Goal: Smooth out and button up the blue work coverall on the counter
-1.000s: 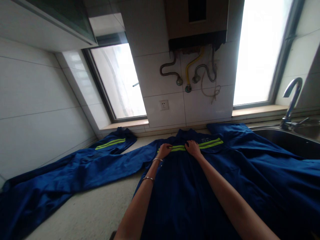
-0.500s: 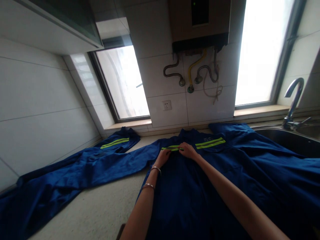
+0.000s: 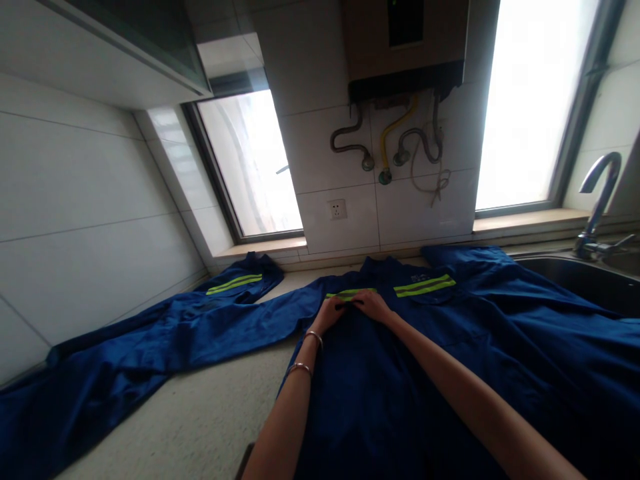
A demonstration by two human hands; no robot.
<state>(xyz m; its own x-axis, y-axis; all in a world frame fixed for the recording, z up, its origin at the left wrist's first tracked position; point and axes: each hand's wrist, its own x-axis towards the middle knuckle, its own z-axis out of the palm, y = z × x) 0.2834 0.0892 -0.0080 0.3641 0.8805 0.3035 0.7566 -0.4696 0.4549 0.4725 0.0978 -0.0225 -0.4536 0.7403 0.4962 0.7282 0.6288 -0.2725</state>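
A blue work jacket (image 3: 370, 387) lies spread over the counter, collar toward the wall, with yellow-green reflective strips across its chest. Just below the strip (image 3: 345, 294) on the left side of the chest, my left hand (image 3: 330, 313) pinches the cloth with bent fingers. Close beside it, my right hand (image 3: 373, 306) grips the same area, fingertips closed on the fabric. A small dark fold shows between the two hands. What exactly lies under the fingertips is hidden.
Another blue garment (image 3: 125, 353) with a reflective strip lies at the left, by the tiled wall. The sink (image 3: 560, 277) and tap (image 3: 597, 200) stand at the right. A water heater (image 3: 405, 40) with pipes hangs above a wall socket (image 3: 337, 209).
Both hands have shifted slightly down from the reflective strip, so more of it shows. The camera view has moved a little. The garments lie as before.
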